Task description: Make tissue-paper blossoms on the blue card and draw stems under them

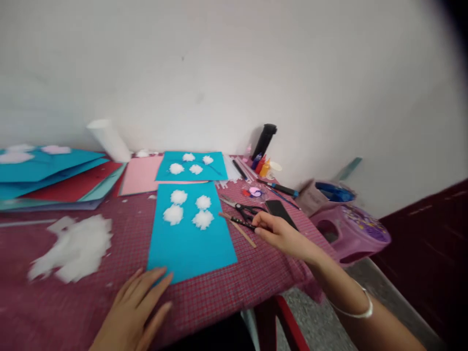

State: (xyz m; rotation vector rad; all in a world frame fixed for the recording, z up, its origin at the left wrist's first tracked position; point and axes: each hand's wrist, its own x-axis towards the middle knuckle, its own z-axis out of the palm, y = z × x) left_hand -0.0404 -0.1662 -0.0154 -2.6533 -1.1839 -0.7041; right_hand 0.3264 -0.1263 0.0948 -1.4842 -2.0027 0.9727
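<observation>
A blue sheet of paper (190, 253) lies in front of me with white cotton tufts (202, 219) on its upper half. My left hand (135, 307) is open, fingers spread, with its fingertips at the sheet's lower left corner. To the right of the sheet, my right hand (278, 234) pinches the end of a slim black pencil (244, 224) with light marks. The pencil crosses near a flat wooden stick (244, 235). Black-handled scissors (243, 208) lie just beyond it, and a dark phone (281, 212) is beside my right hand.
A second blue sheet (215, 170) with cotton tufts lies farther back. Loose cotton (78, 248) and stacked coloured paper (84, 183) are at left. Paint bottles (262, 165), a cutter (283, 188) and a black cylinder (264, 141) stand or lie at right. A pink stool (336, 234) is beyond the table.
</observation>
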